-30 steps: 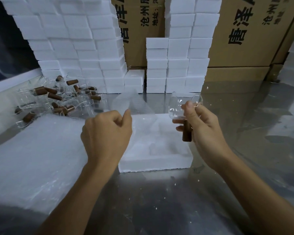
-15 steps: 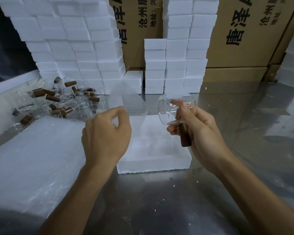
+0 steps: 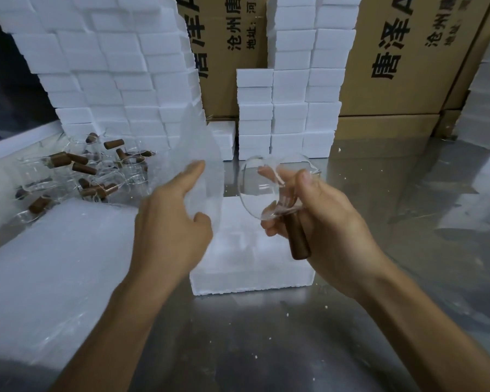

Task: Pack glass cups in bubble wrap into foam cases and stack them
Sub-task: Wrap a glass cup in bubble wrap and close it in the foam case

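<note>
Cup (image 3: 269, 190) in the right hand (image 3: 326, 222), wrap (image 3: 201, 154) pinched in the left hand (image 3: 170, 222): wrapping not yet begun.
Judged next: bring the sheet round the bowl, then seat it in the case (image 3: 252, 267) below. Fingers hide the handle joint; the wrap's edges are blurred.

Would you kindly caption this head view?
Left hand lifts bubble wrap toward glass cup in right hand.

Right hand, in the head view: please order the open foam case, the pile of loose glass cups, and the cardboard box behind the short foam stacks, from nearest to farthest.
From the right hand:
1. Open foam case, just below it, centre.
2. Pile of loose glass cups, far left.
3. Cardboard box, at the back, right.
</note>
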The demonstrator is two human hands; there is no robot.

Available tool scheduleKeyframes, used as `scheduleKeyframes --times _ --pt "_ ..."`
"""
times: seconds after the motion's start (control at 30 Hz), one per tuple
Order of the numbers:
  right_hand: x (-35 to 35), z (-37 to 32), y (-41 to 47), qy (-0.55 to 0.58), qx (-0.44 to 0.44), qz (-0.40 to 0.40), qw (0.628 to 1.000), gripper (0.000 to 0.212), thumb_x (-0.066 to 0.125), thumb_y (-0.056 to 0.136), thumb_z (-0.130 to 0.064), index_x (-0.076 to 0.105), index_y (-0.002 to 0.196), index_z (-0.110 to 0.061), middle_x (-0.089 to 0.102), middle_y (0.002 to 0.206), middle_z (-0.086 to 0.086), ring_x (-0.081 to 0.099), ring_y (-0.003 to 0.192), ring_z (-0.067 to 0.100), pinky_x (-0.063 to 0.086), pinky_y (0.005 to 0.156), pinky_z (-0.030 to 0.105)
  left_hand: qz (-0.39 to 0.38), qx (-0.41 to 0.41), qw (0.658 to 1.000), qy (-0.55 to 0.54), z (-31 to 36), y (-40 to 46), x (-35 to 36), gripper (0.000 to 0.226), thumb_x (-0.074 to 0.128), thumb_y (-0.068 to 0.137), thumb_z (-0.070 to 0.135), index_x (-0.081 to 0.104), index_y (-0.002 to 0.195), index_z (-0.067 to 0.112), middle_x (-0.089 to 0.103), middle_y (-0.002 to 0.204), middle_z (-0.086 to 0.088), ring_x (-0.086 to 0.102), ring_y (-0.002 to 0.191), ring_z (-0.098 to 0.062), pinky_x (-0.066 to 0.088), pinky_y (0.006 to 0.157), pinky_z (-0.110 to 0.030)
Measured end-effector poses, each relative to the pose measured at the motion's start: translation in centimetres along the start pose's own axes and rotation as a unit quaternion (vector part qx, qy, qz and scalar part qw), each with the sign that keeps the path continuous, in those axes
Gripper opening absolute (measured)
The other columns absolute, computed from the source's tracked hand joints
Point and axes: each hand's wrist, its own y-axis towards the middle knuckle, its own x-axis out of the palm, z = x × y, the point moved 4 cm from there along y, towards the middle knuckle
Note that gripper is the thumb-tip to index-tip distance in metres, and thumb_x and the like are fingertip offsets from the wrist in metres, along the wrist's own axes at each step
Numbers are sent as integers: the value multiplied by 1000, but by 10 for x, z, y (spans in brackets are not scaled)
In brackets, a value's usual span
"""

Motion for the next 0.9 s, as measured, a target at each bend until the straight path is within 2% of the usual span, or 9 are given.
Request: scheduleKeyframes --times 0.07,0.2,0.3,0.37,0.53,0.63,0.7,0.8,0.9 --pt "8 -5 -3 88 16 -56 994 37 46 92 -43 64 81 -13 63 121 16 63 69 20 52 69 29 12 61 997 42 12 -7 8 84 59 76 -13 45 146 32 49 147 10 67 101 -31 54 94 -34" --pt "21 -9 -8 218 63 -126 966 46 40 94 -51 61 67 -19 60 138 4 63 76 18 52 76 31 -1 122 987 108 20 -17 27 92 63 70 -15 40 148 29 61 135 0 67 82 -32 51 71 -32" --pt "25 -3 -8 236 93 -93 963 51 38 99 -51 64 68 -20 59 138 6 63 102 22 49 82 32 -32 139 982 121 21 -23 40 81 68 67 -14 53 139 20 71 106 -9 64 66 -34 49 61 -32" --pt "18 4 -6 252 111 -26 961 47 41 99 -49 58 68 -18 61 136 11 62 116 22 49 91 33 -38 120 987 104 17 -22 43 85 64 68 -15 48 143 23 70 113 -7 59 63 -27 44 59 -28" --pt "1 17 -2 233 122 63 963 41 51 93 -48 64 72 -16 70 123 6 64 118 21 47 107 39 -45 151 987 19 16 -21 44 102 57 69 -19 28 152 33 24 158 26 61 113 -22 52 86 -28" --pt "-1 22 0 167 101 57 979 43 43 99 -49 74 87 -20 67 116 -1 59 122 22 50 102 45 -64 155 986 -6 18 -22 45 103 58 72 -18 24 154 34 16 158 31 64 93 -12 47 73 -10" --pt "-2 24 2 140 91 45 985 42 40 102 -46 73 107 -22 64 121 -5 56 126 24 52 100 47 -79 161 984 -6 18 -23 46 105 59 74 -17 19 155 36 12 158 33 63 74 -12 52 68 -18" --pt "-5 28 4 112 93 50 988 34 43 104 -38 69 123 -25 63 128 -13 57 126 22 55 93 39 -84 185 979 3 20 -24 45 106 57 72 -17 17 157 32 11 160 28 68 90 -25 57 71 -41" --pt "-8 30 6 77 85 60 992 31 51 101 -32 66 128 -26 62 132 -15 60 123 19 54 93 35 -84 224 970 30 25 -25 44 107 56 69 -17 16 157 29 9 163 22 69 83 -30 56 61 -41"
